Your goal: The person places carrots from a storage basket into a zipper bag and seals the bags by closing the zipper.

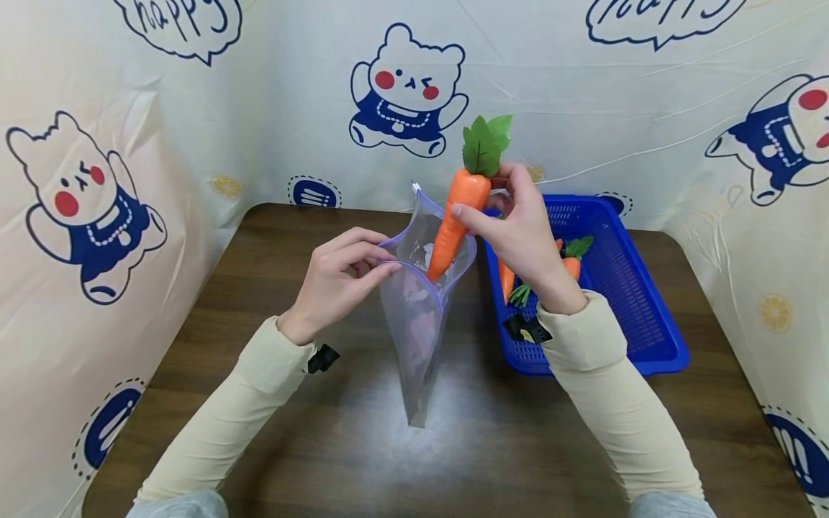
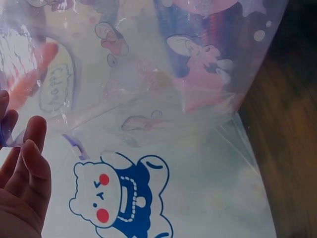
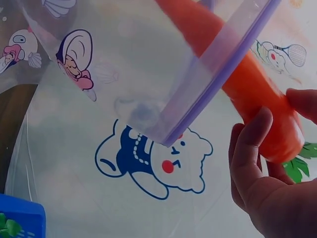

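My right hand (image 1: 521, 226) grips an orange carrot (image 1: 463, 208) with green leaves near its thick end, its tip pointing down inside the mouth of a clear zip bag (image 1: 417, 324). The bag has a purple zip edge and printed cartoon figures. My left hand (image 1: 346, 277) pinches the bag's rim on the left side, and the mouth gapes wide. In the right wrist view the carrot (image 3: 265, 96) passes behind the purple zip strip (image 3: 223, 74), with thumb and fingers around its thick end. The left wrist view shows the bag's printed side (image 2: 148, 74) close up.
A blue plastic basket (image 1: 637, 288) stands on the right of the brown wooden table (image 1: 311, 446), partly behind my right forearm. It holds more carrots (image 1: 507, 280) with green tops. A white cloth (image 1: 278, 93) with cartoon bears hangs around the table's back and sides.
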### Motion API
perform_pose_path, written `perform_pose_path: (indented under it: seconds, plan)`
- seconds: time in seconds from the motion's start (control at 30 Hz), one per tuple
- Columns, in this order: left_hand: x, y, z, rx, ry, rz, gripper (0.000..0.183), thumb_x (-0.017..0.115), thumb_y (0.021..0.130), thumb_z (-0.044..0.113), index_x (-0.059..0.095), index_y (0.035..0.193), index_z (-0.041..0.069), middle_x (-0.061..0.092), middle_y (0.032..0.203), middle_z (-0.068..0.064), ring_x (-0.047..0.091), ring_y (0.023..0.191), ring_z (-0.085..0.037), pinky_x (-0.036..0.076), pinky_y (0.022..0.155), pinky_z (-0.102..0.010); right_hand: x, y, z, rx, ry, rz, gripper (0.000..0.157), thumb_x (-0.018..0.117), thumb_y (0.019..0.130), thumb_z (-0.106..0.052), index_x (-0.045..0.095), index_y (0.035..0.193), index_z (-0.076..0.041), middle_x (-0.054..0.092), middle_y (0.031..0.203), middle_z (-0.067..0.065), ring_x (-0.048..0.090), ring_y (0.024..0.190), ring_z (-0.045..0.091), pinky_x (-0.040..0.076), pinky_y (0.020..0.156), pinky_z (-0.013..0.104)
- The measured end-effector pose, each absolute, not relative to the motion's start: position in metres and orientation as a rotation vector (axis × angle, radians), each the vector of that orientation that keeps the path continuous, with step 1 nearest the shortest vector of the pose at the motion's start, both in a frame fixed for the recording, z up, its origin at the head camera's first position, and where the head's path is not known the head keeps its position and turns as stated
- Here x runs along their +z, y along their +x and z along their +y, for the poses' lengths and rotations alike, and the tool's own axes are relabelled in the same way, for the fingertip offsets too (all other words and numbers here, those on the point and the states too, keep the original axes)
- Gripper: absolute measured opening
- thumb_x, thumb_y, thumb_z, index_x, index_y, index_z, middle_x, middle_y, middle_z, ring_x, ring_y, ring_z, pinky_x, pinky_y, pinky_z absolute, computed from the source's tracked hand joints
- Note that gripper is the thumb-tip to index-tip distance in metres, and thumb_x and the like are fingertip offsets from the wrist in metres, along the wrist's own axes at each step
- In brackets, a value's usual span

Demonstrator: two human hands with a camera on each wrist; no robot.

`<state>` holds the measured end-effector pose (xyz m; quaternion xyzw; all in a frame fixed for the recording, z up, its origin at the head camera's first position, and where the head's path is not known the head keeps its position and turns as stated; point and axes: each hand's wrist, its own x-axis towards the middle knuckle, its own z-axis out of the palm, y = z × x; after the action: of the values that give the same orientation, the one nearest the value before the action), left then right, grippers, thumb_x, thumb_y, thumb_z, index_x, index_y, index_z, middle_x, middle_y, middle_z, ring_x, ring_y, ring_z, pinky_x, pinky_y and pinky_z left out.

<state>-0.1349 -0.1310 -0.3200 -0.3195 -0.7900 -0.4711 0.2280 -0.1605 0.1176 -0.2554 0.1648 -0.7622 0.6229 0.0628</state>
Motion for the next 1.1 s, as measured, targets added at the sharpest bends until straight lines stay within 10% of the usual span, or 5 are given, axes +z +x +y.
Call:
perform_pose_path:
  seconds: [1.1]
  plan:
    - [-0.3173, -0.1351, -0.1296, -1.271, -0.870, -2.093, 0.010, 0.079, 0.074, -0.003, 0.073, 0.082, 0.001, 0.069, 0.097, -0.012, 0.061, 0.072, -0.007, 0.050, 0.061, -0.012, -0.2584, -0.1586, 0.1200, 1.315, 0.387, -2.650, 0.042, 0.069, 0.088, -0.038, 0.062, 0.117, -0.008, 0.064, 0.095, 0.007, 0.053, 0.072, 0.019, 0.045, 0.058, 0.026]
